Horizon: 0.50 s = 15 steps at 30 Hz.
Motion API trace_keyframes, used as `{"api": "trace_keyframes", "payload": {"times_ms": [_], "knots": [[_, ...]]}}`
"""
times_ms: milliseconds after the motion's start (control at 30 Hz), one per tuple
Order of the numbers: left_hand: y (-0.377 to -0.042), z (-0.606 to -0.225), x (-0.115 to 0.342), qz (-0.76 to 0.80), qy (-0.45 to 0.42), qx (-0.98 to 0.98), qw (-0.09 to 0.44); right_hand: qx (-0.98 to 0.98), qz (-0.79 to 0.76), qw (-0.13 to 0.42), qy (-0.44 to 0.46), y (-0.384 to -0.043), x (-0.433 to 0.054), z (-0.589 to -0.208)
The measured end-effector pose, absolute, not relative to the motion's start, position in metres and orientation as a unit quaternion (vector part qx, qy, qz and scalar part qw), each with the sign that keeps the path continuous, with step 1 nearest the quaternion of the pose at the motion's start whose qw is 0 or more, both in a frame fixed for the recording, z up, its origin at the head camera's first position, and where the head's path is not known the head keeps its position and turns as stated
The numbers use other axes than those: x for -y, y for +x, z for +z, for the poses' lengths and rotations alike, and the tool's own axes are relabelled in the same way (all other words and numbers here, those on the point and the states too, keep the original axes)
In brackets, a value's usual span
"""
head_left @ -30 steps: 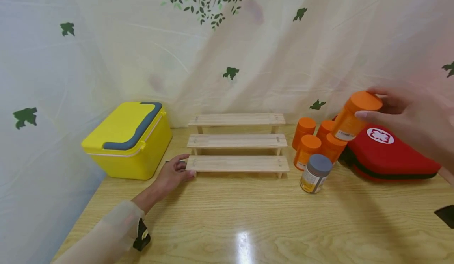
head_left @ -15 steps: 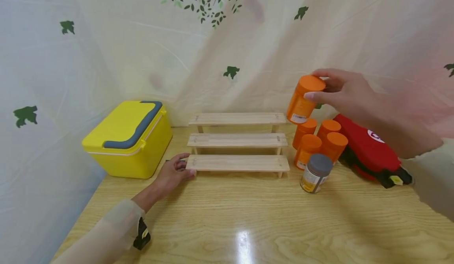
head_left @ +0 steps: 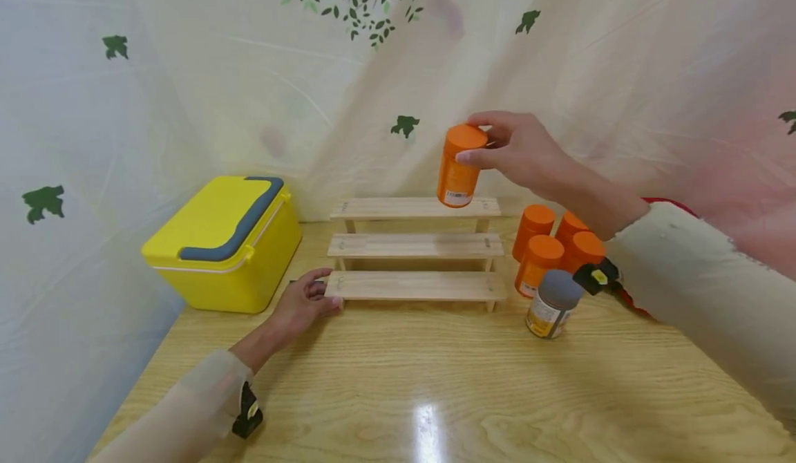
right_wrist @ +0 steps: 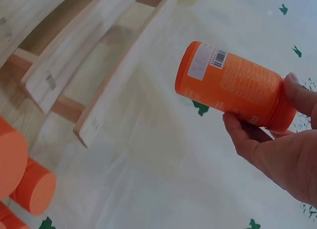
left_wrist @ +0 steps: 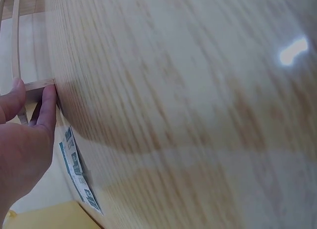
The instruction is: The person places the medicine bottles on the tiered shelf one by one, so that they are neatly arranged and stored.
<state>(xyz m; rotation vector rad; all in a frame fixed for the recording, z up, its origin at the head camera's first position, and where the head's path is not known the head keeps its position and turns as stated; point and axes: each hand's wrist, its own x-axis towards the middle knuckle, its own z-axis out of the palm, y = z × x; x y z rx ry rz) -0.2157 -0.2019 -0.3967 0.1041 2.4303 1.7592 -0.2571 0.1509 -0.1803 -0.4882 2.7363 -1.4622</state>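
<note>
An orange pill bottle (head_left: 457, 176) is held by its lid in my right hand (head_left: 525, 148), in front of the top step of a three-tier wooden rack (head_left: 417, 285). In the right wrist view the bottle (right_wrist: 233, 85) shows a white barcode label near its base, and thumb and fingers pinch it at the cap end. My left hand (head_left: 301, 307) grips the left end of the rack's lowest step; the left wrist view shows thumb and fingers (left_wrist: 48, 108) on either side of that wooden end. All three steps bear nothing.
Several orange bottles (head_left: 539, 262) and a grey-lidded jar (head_left: 553, 304) stand right of the rack, partly behind my right sleeve. A red case (head_left: 671, 204) is mostly hidden by that arm. A yellow cooler box (head_left: 230, 242) stands at the left.
My right hand has carried the orange bottle leftward from above the red case to the rack's top step. The left hand has stayed on the rack.
</note>
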Motion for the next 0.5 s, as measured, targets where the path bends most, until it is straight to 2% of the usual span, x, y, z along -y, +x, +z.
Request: {"api": "trace_keyframes", "payload": {"times_ms": [500], "knots": [[-0.217, -0.398, 0.203, 0.581, 0.031, -0.811, 0.067, -0.832, -0.499, 0.027, -0.242, -0.299, -0.079, -0.208]]}}
